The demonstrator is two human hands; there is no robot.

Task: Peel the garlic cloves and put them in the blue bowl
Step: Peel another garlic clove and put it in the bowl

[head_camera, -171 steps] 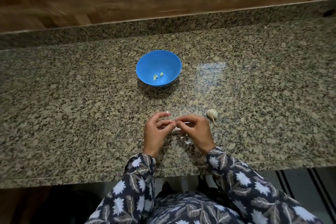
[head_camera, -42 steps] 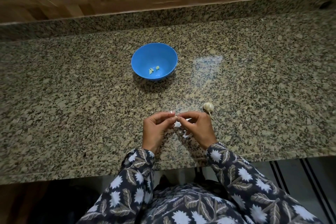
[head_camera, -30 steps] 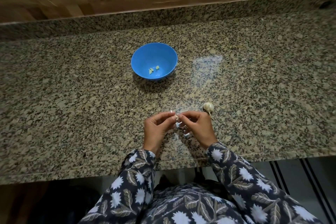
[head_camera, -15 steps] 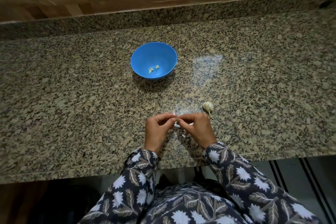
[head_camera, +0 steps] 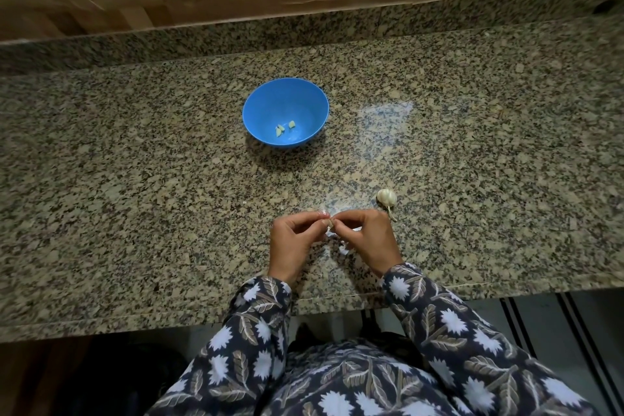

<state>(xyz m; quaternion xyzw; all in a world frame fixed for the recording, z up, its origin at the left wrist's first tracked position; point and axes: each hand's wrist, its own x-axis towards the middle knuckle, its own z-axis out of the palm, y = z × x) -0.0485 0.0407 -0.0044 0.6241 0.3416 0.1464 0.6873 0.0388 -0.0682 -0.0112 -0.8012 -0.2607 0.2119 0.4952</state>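
Between the fingertips of both hands, low over the near part of the counter (head_camera: pixel 135 179), sits the garlic clove (head_camera: pixel 330 223), too small to read its long axis. The left hand (head_camera: pixel 293 241) and right hand (head_camera: pixel 369 240) both pinch it. Pale skin scraps (head_camera: pixel 342 248) lie beneath. The blue bowl (head_camera: pixel 256 105), holding two peeled cloves (head_camera: pixel 280 130), lies ahead and slightly left, well apart, likely favouring a left-hand drop. A garlic bulb (head_camera: pixel 386 196) rests just beyond the right hand.
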